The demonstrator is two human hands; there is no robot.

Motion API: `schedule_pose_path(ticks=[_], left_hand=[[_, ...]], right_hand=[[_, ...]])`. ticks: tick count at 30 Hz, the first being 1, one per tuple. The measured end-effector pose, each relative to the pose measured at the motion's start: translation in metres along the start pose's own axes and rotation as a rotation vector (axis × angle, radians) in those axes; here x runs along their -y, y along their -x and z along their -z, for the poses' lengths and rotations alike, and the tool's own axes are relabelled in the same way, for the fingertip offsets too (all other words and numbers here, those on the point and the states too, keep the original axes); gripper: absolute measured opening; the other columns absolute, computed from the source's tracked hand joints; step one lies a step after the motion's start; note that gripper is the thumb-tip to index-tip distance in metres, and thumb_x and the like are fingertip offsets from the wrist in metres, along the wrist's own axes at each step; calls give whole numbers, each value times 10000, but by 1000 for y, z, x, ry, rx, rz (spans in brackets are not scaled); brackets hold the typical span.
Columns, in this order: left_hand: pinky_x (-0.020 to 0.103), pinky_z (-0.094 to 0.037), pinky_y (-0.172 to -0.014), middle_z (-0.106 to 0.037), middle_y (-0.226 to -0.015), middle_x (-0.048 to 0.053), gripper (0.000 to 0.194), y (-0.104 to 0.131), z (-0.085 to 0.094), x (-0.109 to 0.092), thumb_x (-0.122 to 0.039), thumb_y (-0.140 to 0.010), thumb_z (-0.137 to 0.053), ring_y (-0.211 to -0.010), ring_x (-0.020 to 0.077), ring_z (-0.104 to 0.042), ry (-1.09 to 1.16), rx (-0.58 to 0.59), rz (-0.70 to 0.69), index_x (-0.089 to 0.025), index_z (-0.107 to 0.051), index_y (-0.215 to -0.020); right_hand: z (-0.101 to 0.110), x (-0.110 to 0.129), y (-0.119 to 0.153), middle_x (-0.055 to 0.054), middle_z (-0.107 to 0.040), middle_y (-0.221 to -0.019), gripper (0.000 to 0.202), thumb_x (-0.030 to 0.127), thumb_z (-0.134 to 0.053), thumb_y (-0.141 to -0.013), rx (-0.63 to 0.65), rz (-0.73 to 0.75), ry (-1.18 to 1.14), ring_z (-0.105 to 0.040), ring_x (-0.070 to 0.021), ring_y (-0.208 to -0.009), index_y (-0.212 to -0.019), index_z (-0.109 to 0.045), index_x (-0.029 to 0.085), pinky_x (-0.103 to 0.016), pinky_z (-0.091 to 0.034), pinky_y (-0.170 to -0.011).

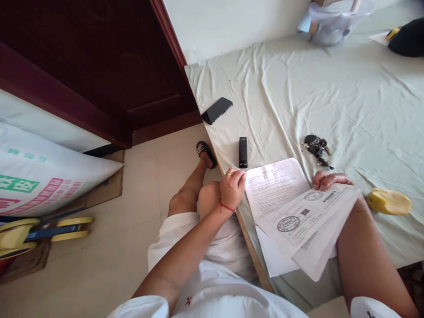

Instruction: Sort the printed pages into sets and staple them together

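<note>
Where the bed (331,88) meets the floor, a seated person looks down at own lap, knee & a sandalled foot. Left hand (232,187), w/ ring & red thread at wrist, is curled shut on the near-left corner of a printed sheet (274,185) lying flat on the bed's pale green cover, by its edge. Right hand (331,180) is closed on a sheaf of stamped papers (314,225); only knuckles & fingertips show above it, the rest of the hand is hidden behind the pages. Sheaf tilts up off the bed and overlaps the flat sheet's lower right part. Print is too small to read; round stamps visible.

Just beyond the left hand lies a slim black stick-shaped device (243,152), type unclear. Farther up, near the bed edge, a black phone (217,110). Bunch of keys (316,148) sits above the right hand, apart from it. Yellow object (389,202) right of the forearm, hard to identify. Top right: clear plastic container (331,24) & dark item (409,39), both cut off by frame. Left, on floor: printed sack (39,172), partly out of view.
</note>
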State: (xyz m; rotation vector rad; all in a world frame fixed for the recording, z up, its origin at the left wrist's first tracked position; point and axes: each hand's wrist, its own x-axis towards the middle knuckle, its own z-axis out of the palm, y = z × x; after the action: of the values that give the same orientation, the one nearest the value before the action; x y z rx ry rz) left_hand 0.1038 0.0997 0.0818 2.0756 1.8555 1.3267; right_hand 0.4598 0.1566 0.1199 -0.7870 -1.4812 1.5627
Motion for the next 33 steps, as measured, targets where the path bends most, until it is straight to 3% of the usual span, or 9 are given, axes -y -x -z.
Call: schedule_pose_path(ticks=[4,7,10,14,22,27,33], left_hand=[[283,-515,-771,-687,-890,50,189,1,1,-1,-230,-1058,-551,-843,174,-671,-2,-12,-28,-196,-698,-943],[290,-513,-772,-703,-891,57,198,1,2,-2,-224,-1067,-527,-860,183,-678,3,2,-32,-193,-691,-961],[294,-517,-782,-713,-897,57,210,1,3,-2,-235,-1074,-512,-875,186,-682,1,20,-20,-199,-690,-969],[288,-529,-776,-700,-906,59,206,1,3,-2,-240,-1070,-527,-851,177,-683,-2,-8,-35,-201,-703,-971],[291,-543,-766,-694,-900,53,172,3,-1,-1,-218,-1060,-539,-843,178,-683,-6,-25,-45,-200,-687,-974],[287,-554,-779,-689,-906,48,166,1,4,-4,-219,-1076,-505,-860,169,-699,4,-46,-70,-205,-647,-992],[286,-573,-746,-722,-927,57,133,6,6,-4,-190,-1089,-425,-857,171,-742,43,-85,-224,-216,-554,-1106]], right_hand=[[1,-4,-6,-111,-716,-707,376,601,-859,-730,-23,80,62,-648,-241,-683,-781,-856,228,-381,-531,-619],[-1,-4,-5,-69,-723,-723,261,494,-911,-722,-135,-2,79,-643,-205,-708,-767,-833,249,-351,-530,-658],[-3,-2,-3,-43,-708,-719,313,520,-936,-686,-203,-85,98,-622,-177,-664,-712,-799,239,-334,-523,-639],[-6,3,-5,-69,-719,-679,287,493,-910,-733,-92,11,132,-663,-213,-693,-681,-809,230,-372,-544,-681],[0,-2,-6,-91,-761,-743,159,418,-867,-809,38,120,72,-684,-217,-707,-858,-872,267,-353,-544,-670],[10,-10,-2,-109,-756,-787,275,519,-816,-821,86,100,60,-678,-239,-710,-898,-876,262,-370,-541,-642],[10,-9,-1,-123,-731,-748,402,635,-783,-770,73,37,92,-665,-268,-700,-837,-873,249,-412,-542,-645]])
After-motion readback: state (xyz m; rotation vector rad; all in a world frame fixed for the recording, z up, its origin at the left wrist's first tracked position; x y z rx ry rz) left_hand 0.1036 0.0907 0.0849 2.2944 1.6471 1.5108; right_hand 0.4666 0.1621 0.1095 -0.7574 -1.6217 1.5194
